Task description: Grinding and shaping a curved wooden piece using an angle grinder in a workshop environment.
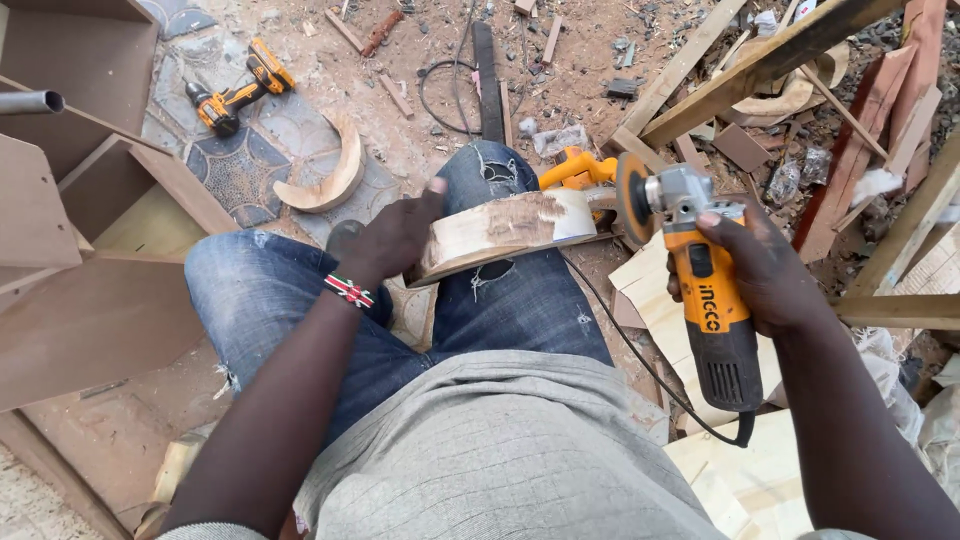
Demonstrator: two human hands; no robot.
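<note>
Both hands are busy: the left hand (395, 238) presses a curved, pale wooden block (505, 232) against the knee, while the right hand (765, 268) is wrapped round an orange-and-black angle grinder (705, 290), its disc at the block's right end. Part of the block looks smoothed, and rough brown patches remain. An open brown wooden box (120, 210) at left appears empty.

A yellow and black cordless drill (238, 95) lies on the patterned dark floor tiles (240, 165). Just beside it, a curved pale wooden piece (335, 170) rests on the same tiles. Brown flat boards (85, 250) stand at the left side. A black cable (445, 90) makes a loop on the sandy ground, near a long dark strip (488, 80). Many rough wooden planks (760, 60) are piled at the right.
</note>
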